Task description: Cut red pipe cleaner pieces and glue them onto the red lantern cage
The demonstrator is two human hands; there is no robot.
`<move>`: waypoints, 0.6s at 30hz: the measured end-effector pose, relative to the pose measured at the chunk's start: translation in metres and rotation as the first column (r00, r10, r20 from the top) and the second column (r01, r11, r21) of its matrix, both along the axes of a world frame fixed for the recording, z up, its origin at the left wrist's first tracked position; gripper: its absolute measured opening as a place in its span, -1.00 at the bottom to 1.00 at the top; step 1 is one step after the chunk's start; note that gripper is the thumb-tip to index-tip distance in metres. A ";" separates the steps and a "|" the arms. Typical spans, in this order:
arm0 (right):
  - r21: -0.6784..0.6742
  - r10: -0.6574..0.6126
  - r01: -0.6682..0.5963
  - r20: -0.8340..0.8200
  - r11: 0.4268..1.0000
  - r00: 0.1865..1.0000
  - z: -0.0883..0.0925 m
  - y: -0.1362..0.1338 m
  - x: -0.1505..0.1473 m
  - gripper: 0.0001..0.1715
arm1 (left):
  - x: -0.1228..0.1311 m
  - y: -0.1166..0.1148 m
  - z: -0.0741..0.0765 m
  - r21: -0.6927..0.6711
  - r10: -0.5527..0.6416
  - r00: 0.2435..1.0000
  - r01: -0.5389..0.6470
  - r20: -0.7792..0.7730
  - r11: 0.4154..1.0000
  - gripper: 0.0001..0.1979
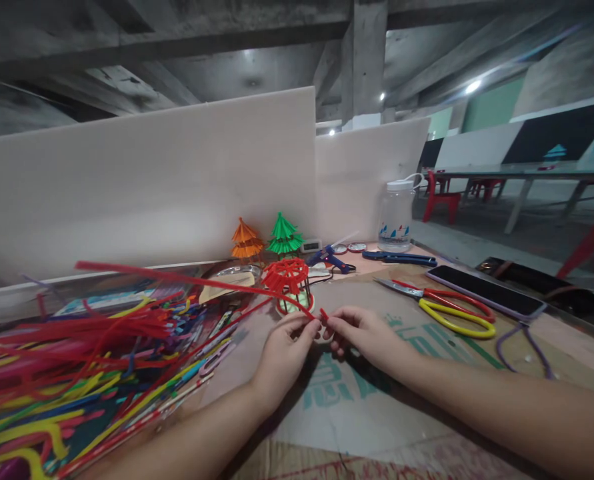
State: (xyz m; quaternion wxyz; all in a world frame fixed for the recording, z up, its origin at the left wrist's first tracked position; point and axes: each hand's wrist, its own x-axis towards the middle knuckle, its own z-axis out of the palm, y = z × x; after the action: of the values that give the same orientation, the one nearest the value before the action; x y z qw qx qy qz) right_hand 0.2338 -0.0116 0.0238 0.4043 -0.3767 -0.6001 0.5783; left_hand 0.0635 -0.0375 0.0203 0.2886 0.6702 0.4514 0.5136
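Note:
My left hand [287, 348] pinches a long red pipe cleaner [187, 277] near its right end; the rest stretches away to the upper left. Close beside it, my right hand [359, 333] is closed in a pinch on a short red piece of pipe cleaner [323, 313]. Whether that piece joins the long one is hidden by the fingers. Just behind my hands stands a small pavilion [287, 275] with a red pleated roof on dark posts and a pale green base. Farther back are an orange tiered roof model [247, 239] and a green one [283, 235].
Many coloured pipe cleaners [77, 360] lie heaped on the left. Scissors [457, 319], a phone [487, 291], pliers [399, 258] and a purple pipe cleaner [514, 363] lie on the right. A blue glue gun [333, 257] and a water bottle [397, 217] stand before white panels [177, 180].

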 end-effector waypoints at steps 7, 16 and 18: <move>0.015 0.002 -0.003 0.046 1.000 0.999 -0.004 0.000 -0.002 -0.56 | -0.002 0.002 0.000 0.019 -0.055 0.996 0.057 -0.077 0.998 -0.64; -0.116 0.161 -0.170 -0.082 0.979 0.983 -0.004 0.002 0.001 -0.50 | -0.005 0.006 -0.002 0.051 -0.118 0.991 0.121 -0.060 0.991 -0.58; -0.127 0.183 -0.197 -0.111 0.972 0.977 -0.004 0.002 0.001 -0.50 | -0.005 0.006 0.000 0.041 -0.137 0.989 0.139 -0.049 0.989 -0.60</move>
State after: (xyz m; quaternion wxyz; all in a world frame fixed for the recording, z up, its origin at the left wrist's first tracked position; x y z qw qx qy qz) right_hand 0.2346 -0.0098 0.0197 0.3492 -0.3156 -0.5715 0.6722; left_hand 0.0585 -0.0316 0.0199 0.2980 0.7177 0.3989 0.4869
